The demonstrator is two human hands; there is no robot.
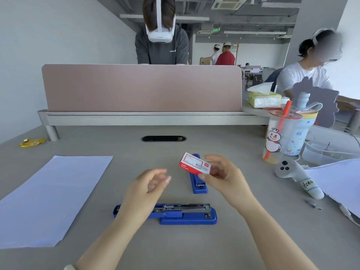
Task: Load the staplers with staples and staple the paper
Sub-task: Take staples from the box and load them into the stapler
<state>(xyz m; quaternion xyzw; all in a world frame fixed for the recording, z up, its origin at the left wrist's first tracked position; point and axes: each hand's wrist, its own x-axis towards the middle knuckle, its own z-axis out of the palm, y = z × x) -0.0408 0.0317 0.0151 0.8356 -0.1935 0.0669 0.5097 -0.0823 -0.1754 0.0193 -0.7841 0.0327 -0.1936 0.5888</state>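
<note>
My right hand (224,172) holds a small red and white staple box (195,163) above the desk, gripped at its right end. My left hand (148,186) hovers just left of the box, fingers curled and apart, holding nothing. Below my hands a blue stapler (187,214) lies flipped open, its metal staple channel exposed; my left wrist hides its left part. A second blue stapler (198,185) lies lengthwise behind it, partly hidden by the box. A sheet of white paper (50,199) lies flat at the left.
A plastic cup with a red straw (280,137), a water bottle (301,133) and a grey controller (296,176) stand at the right, beside more paper (339,184) and loose staples (313,204). A pink divider (142,88) closes the back. A yellow wrapper (32,142) lies far left.
</note>
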